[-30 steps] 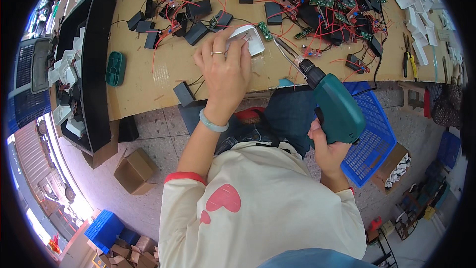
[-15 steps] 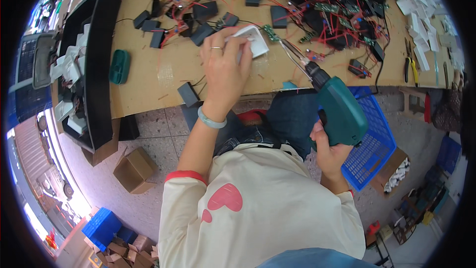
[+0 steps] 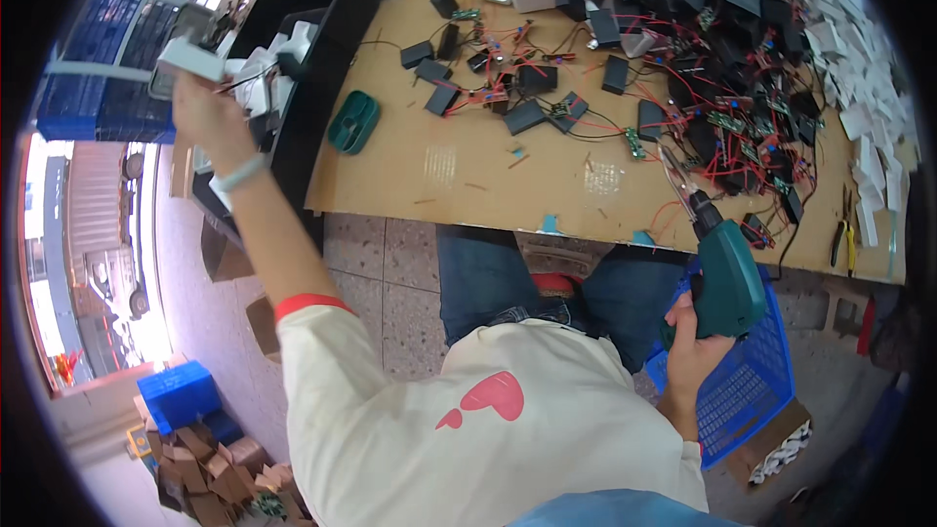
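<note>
My left hand [image 3: 210, 122] is raised at the far left, closed around a small white plastic case [image 3: 192, 60], above the edge of a long black tray [image 3: 322, 68]. Beside that hand a thin dark cord runs toward a small black block among the tray's white plastic pieces [image 3: 256, 88]. My right hand [image 3: 695, 344] is wrapped round the handle of a green pistol-shaped soldering gun [image 3: 732, 278]. Its thin metal tip points up and forward, close to a small green circuit board [image 3: 634, 143] on the table.
Black boxes with red wires and boards [image 3: 703, 117] are heaped at the right of the cardboard-covered table [image 3: 390, 176]. A green oval dish [image 3: 353, 123] sits beside the tray. Pliers [image 3: 843, 234] and white pieces [image 3: 859, 127] lie far right. A blue basket [image 3: 747, 405] stands below.
My left hand has moved from the table's middle out to the left with the white case. The black box by the table's front edge is gone from there. My right hand keeps its hold.
</note>
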Motion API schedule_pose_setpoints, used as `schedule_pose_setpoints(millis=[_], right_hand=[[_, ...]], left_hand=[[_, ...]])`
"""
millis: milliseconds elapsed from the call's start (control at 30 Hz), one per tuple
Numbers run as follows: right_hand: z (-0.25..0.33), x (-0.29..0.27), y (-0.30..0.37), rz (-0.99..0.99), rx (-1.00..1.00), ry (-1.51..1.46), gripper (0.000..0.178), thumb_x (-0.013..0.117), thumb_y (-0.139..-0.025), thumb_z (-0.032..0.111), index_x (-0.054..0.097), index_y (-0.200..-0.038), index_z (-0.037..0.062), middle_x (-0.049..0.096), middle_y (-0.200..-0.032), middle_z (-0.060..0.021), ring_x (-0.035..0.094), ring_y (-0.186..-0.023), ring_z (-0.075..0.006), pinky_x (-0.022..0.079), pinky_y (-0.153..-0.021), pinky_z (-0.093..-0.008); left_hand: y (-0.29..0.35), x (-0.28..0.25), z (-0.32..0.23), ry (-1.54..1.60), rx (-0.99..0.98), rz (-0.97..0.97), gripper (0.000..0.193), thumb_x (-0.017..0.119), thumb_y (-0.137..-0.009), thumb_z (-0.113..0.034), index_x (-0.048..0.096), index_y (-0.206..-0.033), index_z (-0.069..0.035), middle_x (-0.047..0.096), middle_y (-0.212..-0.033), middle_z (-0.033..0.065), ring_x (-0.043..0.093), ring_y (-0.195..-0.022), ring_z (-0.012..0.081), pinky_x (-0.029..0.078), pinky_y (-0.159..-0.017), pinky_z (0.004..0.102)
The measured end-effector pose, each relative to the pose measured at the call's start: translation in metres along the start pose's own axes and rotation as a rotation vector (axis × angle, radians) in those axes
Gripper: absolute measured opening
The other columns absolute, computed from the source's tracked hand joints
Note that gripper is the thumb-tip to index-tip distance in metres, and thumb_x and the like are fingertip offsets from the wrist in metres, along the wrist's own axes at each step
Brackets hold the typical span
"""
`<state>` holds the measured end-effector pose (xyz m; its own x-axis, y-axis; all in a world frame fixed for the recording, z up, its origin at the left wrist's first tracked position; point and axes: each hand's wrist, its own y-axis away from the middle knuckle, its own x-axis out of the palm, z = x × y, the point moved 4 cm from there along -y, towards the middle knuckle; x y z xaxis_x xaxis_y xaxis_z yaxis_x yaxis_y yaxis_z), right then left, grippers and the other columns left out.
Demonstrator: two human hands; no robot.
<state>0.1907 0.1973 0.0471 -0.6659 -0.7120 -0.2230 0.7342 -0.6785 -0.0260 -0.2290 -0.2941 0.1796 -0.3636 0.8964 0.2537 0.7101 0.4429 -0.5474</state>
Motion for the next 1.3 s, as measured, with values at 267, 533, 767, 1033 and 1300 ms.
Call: schedule_pose_setpoints(millis=[267, 533, 767, 1033, 1300], right_hand=[[0.004, 0.008, -0.006, -0.013, -0.015, -0.072, 0.027, 0.059, -0.090, -0.004, 0.060, -0.117, -0.0066, 0.062, -0.079, -0.0060, 0.055, -0.062, -0.0096, 0.047, -0.058, -0.0267], [0.009, 0.003, -0.009, -0.066, -0.011, -0.064, 0.029, 0.056, -0.088, -0.007, 0.059, -0.117, -0.0073, 0.061, -0.078, -0.0078, 0.055, -0.062, -0.0107, 0.047, -0.059, -0.0265], [0.007, 0.002, -0.018, -0.048, -0.022, -0.010, 0.033, 0.056, -0.087, -0.007, 0.057, -0.121, -0.0076, 0.060, -0.078, -0.0079, 0.054, -0.062, -0.0110, 0.047, -0.059, -0.0260], [0.017, -0.005, -0.008, -0.136, -0.056, -0.041, 0.031, 0.056, -0.088, -0.007, 0.058, -0.119, -0.0079, 0.060, -0.078, -0.0071, 0.055, -0.061, -0.0106, 0.047, -0.058, -0.0264], [0.017, 0.000, -0.019, -0.117, -0.065, -0.091, 0.021, 0.058, -0.091, -0.003, 0.061, -0.111, -0.0072, 0.060, -0.075, -0.0056, 0.055, -0.061, -0.0101, 0.046, -0.057, -0.0260]], left_hand=[[-0.038, -0.037, 0.067, -1.640, 0.280, 0.078, 0.036, 0.076, -0.079, -0.039, 0.077, -0.101, -0.011, 0.074, -0.104, 0.0164, 0.069, -0.097, 0.0352, 0.052, -0.082, 0.0483], [0.209, 0.117, 0.010, -0.574, 0.348, 1.152, 0.042, 0.077, -0.078, -0.009, 0.069, -0.119, -0.009, 0.066, -0.122, 0.0119, 0.062, -0.114, 0.0310, 0.050, -0.095, 0.0403], [0.182, 0.210, 0.032, 0.147, -0.277, 0.992, 0.044, 0.078, -0.087, -0.020, 0.064, -0.124, -0.001, 0.065, -0.126, 0.0149, 0.063, -0.113, 0.0246, 0.051, -0.090, 0.0381], [0.184, 0.278, 0.173, -0.960, 0.459, 0.896, 0.087, 0.088, -0.059, -0.058, 0.064, -0.123, -0.004, 0.054, -0.140, 0.0238, 0.058, -0.123, 0.0365, 0.047, -0.099, 0.0432], [0.191, 0.244, 0.147, -0.661, 0.062, 1.127, 0.061, 0.093, -0.065, -0.039, 0.072, -0.108, 0.000, 0.073, -0.102, 0.0168, 0.070, -0.095, 0.0290, 0.053, -0.087, 0.0383]])
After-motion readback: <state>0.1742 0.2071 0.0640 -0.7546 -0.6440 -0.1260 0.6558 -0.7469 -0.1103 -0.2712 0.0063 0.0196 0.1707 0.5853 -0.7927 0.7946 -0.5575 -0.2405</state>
